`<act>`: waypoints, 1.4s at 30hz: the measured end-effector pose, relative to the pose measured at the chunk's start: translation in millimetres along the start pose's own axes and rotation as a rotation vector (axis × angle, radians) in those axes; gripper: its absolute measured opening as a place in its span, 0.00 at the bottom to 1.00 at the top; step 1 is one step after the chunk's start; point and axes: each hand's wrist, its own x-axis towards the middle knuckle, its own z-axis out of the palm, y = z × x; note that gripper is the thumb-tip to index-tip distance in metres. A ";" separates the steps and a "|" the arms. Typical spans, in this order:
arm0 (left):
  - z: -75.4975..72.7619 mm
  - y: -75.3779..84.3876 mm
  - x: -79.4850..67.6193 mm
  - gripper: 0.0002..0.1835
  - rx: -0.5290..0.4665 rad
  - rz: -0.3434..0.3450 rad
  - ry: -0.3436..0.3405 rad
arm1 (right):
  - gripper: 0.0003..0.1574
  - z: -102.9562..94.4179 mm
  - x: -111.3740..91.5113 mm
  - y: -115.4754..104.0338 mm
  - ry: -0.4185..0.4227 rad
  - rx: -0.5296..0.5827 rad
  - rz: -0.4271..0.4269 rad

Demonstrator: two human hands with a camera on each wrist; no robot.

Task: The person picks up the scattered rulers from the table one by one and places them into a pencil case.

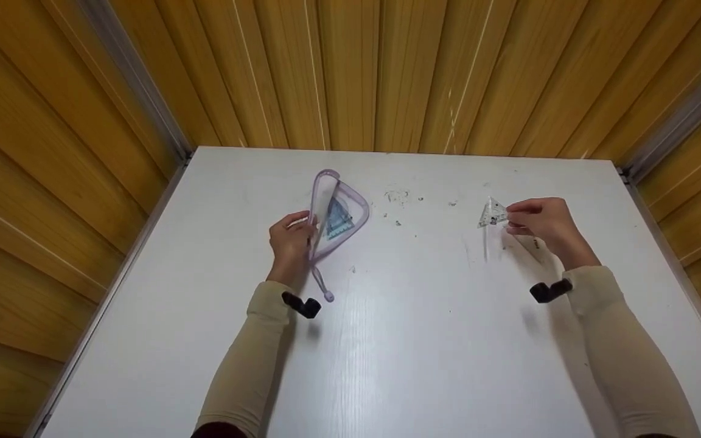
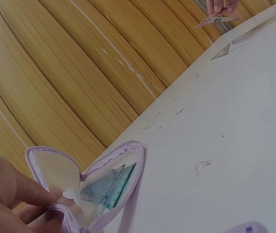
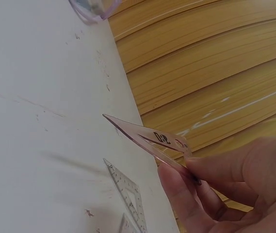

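Observation:
On the left, my left hand (image 1: 291, 243) grips the edge of a lilac-rimmed zip pouch (image 1: 361, 205), which gapes open. Through its see-through side, blue-green set squares (image 1: 339, 220) show inside. A strap (image 1: 321, 281) hangs from the pouch's near end. Over at the right, my right hand (image 1: 542, 222) pinches a clear, pink-tinted set square (image 3: 138, 133) between thumb and fingers, held above the table. Below it a clear set square (image 3: 128, 191) lies flat, with part of another clear piece (image 3: 126, 225) at the lower frame edge.
The white table (image 1: 387, 353) carries small dark marks (image 1: 397, 196) between the hands. Yellow wood-grain panels (image 1: 350, 73) stand behind its far edge and along both sides. A black wrist camera (image 1: 305, 305) sits on the left sleeve, another (image 1: 548, 292) on the right.

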 end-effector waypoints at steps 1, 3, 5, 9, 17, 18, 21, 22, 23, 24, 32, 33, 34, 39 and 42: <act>-0.1 -0.1 -0.3 0.15 -0.003 0.003 -0.001 | 0.26 0.8 0.8 -0.9 -0.002 0.006 0.002; -0.1 -0.3 -0.7 0.15 -0.006 0.004 -0.002 | 0.26 2.5 2.3 -2.1 -0.007 0.020 -0.001; 0.1 -0.4 -1.0 0.15 -0.005 0.007 0.001 | 0.26 3.9 4.1 -3.1 -0.014 0.046 -0.010; 0.6 -0.6 -0.8 0.15 -0.002 0.011 0.016 | 0.26 6.9 8.5 -5.2 -0.018 0.072 -0.018; 1.1 -1.0 0.4 0.14 0.017 -0.010 0.020 | 0.25 15.8 18.0 -14.1 -0.012 0.065 -0.003; 1.0 -1.1 0.5 0.14 0.018 -0.015 0.021 | 0.25 17.2 18.7 -16.1 -0.013 0.064 -0.002; 0.6 -0.7 0.3 0.15 0.013 -0.020 0.017 | 0.25 20.9 21.8 -21.5 -0.012 0.067 0.013; 0.7 -0.6 0.3 0.15 0.014 -0.020 0.016 | 0.25 22.1 22.7 -23.6 -0.011 0.064 0.018; 0.7 -0.4 0.3 0.15 0.016 -0.017 0.015 | 0.24 23.5 23.6 -25.7 -0.008 0.060 0.023; 0.9 -0.1 0.1 0.15 0.018 -0.013 0.014 | 0.24 25.1 24.5 -27.7 -0.009 0.057 0.024; 1.7 -1.0 1.4 0.15 0.010 -0.014 0.026 | 0.23 39.9 33.3 -40.9 -0.031 0.049 0.016; 1.6 -1.2 1.6 0.15 0.008 -0.012 0.027 | 0.23 41.8 34.4 -42.3 -0.034 0.055 0.017; 1.5 -1.1 1.4 0.15 0.008 -0.008 0.026 | 0.23 43.7 35.3 -43.6 -0.038 0.059 0.017; 1.6 -1.1 1.0 0.16 0.004 0.003 0.020 | 0.24 52.9 39.7 -49.2 -0.050 0.094 -0.002; 2.4 -1.4 1.3 0.17 -0.006 0.002 0.028 | 0.24 58.8 42.5 -53.0 -0.063 0.115 -0.012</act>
